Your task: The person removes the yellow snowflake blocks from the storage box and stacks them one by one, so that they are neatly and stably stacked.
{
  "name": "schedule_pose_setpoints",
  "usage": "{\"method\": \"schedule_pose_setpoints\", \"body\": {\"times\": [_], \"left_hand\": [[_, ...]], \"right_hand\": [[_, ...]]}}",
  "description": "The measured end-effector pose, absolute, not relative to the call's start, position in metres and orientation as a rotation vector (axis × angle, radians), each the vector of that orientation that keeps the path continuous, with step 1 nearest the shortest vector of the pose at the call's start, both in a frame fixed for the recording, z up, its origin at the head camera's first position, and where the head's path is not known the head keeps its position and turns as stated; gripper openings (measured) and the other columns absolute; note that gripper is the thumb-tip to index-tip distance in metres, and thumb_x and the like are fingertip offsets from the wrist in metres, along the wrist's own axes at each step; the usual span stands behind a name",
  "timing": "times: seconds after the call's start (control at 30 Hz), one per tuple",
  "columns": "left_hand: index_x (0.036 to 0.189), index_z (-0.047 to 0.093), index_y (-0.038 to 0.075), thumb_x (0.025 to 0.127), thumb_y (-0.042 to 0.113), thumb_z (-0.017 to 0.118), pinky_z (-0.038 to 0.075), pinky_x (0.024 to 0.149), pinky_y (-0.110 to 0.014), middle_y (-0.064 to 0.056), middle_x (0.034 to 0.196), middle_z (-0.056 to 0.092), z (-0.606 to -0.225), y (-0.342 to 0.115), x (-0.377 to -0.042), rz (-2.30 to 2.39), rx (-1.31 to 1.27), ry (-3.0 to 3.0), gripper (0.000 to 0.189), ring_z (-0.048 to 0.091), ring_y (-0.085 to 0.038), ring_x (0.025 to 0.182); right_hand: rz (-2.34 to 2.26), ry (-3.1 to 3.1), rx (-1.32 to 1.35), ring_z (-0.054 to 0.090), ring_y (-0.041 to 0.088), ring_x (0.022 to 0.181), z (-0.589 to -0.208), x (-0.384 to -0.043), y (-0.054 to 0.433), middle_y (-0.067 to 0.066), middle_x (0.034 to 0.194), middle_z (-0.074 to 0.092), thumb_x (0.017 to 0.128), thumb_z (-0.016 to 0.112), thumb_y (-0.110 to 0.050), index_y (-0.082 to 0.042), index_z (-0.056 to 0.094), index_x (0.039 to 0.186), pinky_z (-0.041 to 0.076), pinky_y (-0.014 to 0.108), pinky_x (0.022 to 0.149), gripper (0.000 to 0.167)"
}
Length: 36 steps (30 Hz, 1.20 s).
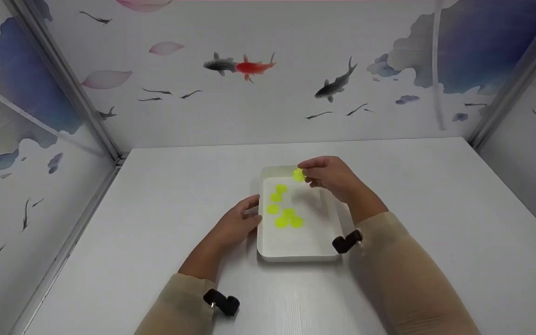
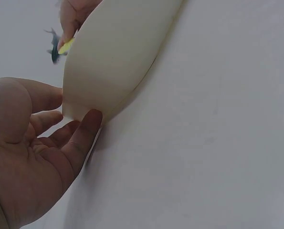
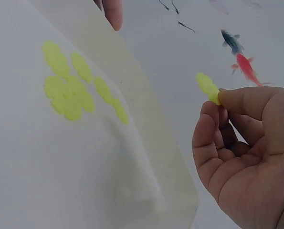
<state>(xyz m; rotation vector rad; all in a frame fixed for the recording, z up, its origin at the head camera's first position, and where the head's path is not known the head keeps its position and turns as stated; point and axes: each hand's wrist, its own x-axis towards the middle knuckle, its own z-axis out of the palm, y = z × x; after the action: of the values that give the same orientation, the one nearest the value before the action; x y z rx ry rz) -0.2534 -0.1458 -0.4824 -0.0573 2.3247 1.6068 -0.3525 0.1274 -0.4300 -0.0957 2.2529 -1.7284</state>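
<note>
My right hand [image 1: 331, 177] pinches a small bright yellow flower-shaped piece [image 3: 207, 88] between thumb and fingertips, raised over the far end of a shallow white tray [image 1: 272, 244]. The piece's scalloped edge shows in the right wrist view, while the fingertips cover its other side. Against the outside of the tray's left wall rests my left hand [image 1: 237, 223], its thumb and fingers spread apart. Several similar yellow pieces [image 1: 288, 218] lie flat on the tray floor, mostly in its left half, some of them touching or overlapping.
The tray stands on a broad white table [image 1: 165, 200]. Behind the table rises a white panel [image 1: 258, 111] painted with fish and petals, with similar panels at both sides. A black wrist device [image 1: 221, 302] sits at the left sleeve, another [image 1: 347, 242] at the right.
</note>
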Motion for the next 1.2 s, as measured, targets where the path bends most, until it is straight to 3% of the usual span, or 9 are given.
{"method": "schedule_pose_setpoints", "body": {"times": [0.27, 0.47, 0.9, 1.2], "left_hand": [[0.164, 0.042, 0.033, 0.107, 0.027, 0.064, 0.044, 0.126, -0.049, 0.004, 0.168, 0.045, -0.481, -0.147, -0.253, 1.575, -0.056, 2.367, 0.062, 0.048, -0.025, 0.156], [0.165, 0.041, 0.033, 0.107, 0.026, 0.064, 0.047, 0.123, -0.046, 0.004, 0.168, 0.045, -0.483, -0.146, -0.253, 1.584, -0.059, 2.349, 0.063, 0.049, -0.023, 0.154], [0.164, 0.041, 0.036, 0.107, 0.027, 0.064, 0.047, 0.123, -0.046, 0.006, 0.169, 0.044, -0.483, -0.145, -0.254, 1.561, -0.099, 2.351, 0.063, 0.050, -0.022, 0.154], [0.164, 0.042, 0.038, 0.106, 0.029, 0.065, 0.044, 0.126, -0.048, 0.007, 0.168, 0.046, -0.482, -0.145, -0.254, 1.538, -0.120, 2.370, 0.062, 0.047, -0.023, 0.156]], "right_hand": [[-1.784, 2.273, -0.015, 0.065, 0.031, 0.116, -0.433, -0.346, 0.156, 0.008, 0.131, 0.070, 0.106, 0.069, -0.023, -0.012, 0.073, 0.131, 0.061, 0.027, 0.093, 0.028], [-1.847, 2.261, 0.019, 0.066, 0.026, 0.110, -0.440, -0.340, 0.182, 0.006, 0.130, 0.068, 0.106, 0.068, -0.022, -0.009, 0.070, 0.135, 0.061, 0.025, 0.091, 0.032], [-1.847, 2.260, 0.145, 0.066, 0.018, 0.113, -0.451, -0.338, 0.234, 0.004, 0.135, 0.063, 0.108, 0.064, -0.021, -0.008, 0.065, 0.142, 0.060, 0.023, 0.097, 0.036], [-1.764, 2.293, 0.258, 0.065, 0.018, 0.117, -0.467, -0.340, 0.252, 0.006, 0.146, 0.059, 0.109, 0.065, -0.028, -0.011, 0.065, 0.144, 0.059, 0.023, 0.098, 0.039]]}}
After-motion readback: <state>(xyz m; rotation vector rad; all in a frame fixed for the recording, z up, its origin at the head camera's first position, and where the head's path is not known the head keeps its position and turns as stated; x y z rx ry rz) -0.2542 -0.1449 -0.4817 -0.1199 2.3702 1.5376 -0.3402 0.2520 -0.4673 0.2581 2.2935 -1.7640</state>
